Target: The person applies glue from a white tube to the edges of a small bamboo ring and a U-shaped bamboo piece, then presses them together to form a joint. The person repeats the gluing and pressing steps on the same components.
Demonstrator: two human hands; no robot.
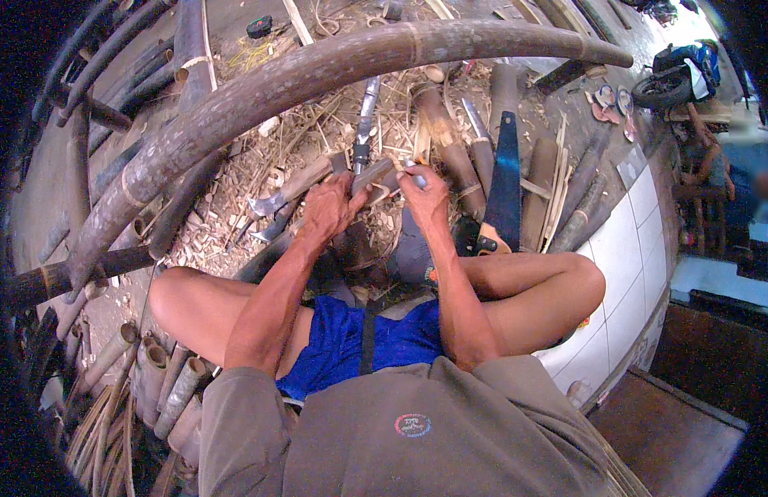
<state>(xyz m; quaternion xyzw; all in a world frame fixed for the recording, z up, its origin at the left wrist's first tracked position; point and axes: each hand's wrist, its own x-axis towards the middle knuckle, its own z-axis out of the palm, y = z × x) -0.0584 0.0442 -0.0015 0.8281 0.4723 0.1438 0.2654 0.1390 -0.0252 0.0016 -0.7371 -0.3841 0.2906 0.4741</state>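
Note:
My left hand point(331, 205) is closed around a short brown piece of bamboo point(372, 175), held in front of my lap. My right hand point(426, 192) meets its far end, fingers pinched on something small and pale that I cannot make out. Just beyond my left hand lies a long shiny blade point(368, 112) with a dark lower part. To the left of that hand is a metal-headed tool point(269, 204) among the shavings. A dark-bladed handsaw point(505, 170) with a wooden grip rests right of my right hand, near another knife blade point(475, 118).
A thick bamboo pole point(317, 70) spans the far side. Wood shavings point(222, 199) cover the ground, with bamboo lengths point(454, 141) lying about. Cut bamboo tubes point(156, 360) stand at lower left. White tiles point(624, 257), sandals point(607, 106), a motorbike point(686, 79) and another person point(715, 161) are at right.

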